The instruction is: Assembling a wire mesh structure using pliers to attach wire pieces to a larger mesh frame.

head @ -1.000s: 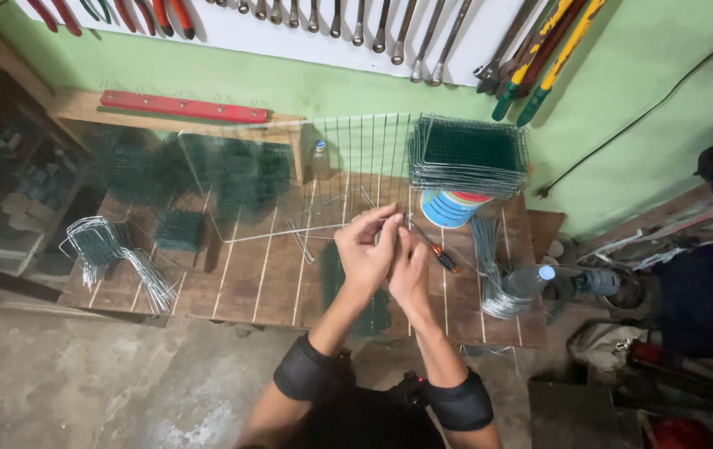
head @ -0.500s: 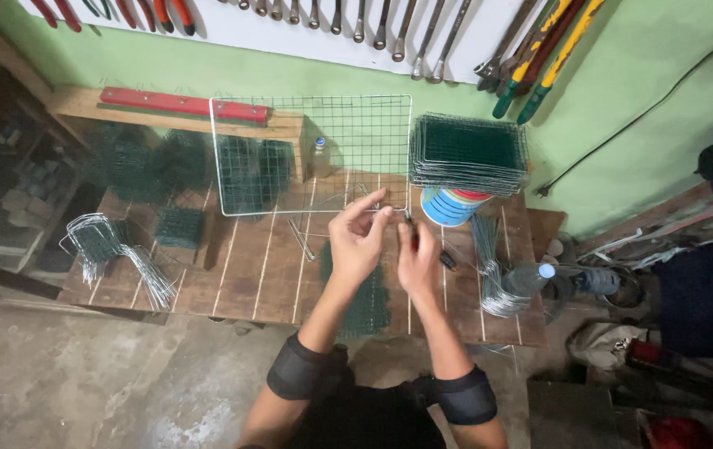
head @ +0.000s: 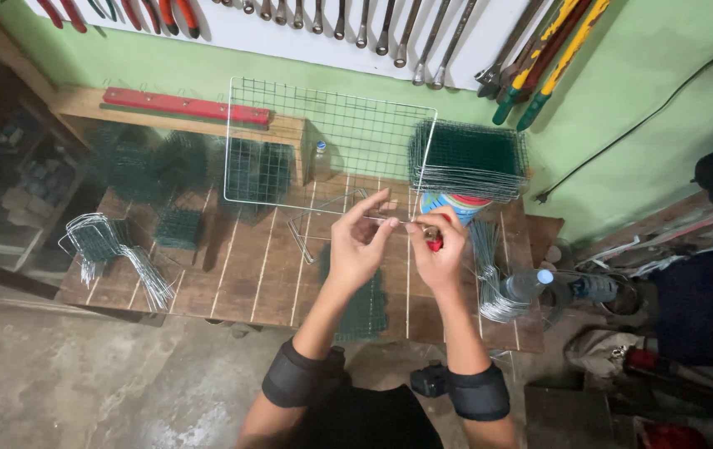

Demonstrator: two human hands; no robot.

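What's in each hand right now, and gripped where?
The left hand pinches one end of a thin wire between its fingertips. The right hand closes around a red-handled tool at its handle, meeting the wire's other end.

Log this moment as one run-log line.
left hand: pinching thin silver wire | right hand: gripping red-handled tool on wire | upright silver wire mesh panel: behind hands | wooden slat bench: below

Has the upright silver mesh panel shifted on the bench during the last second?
Yes. The silver mesh panel was barely visible a second ago; now it stands upright in front of the wooden shelf, its right edge at the stack of green mesh.
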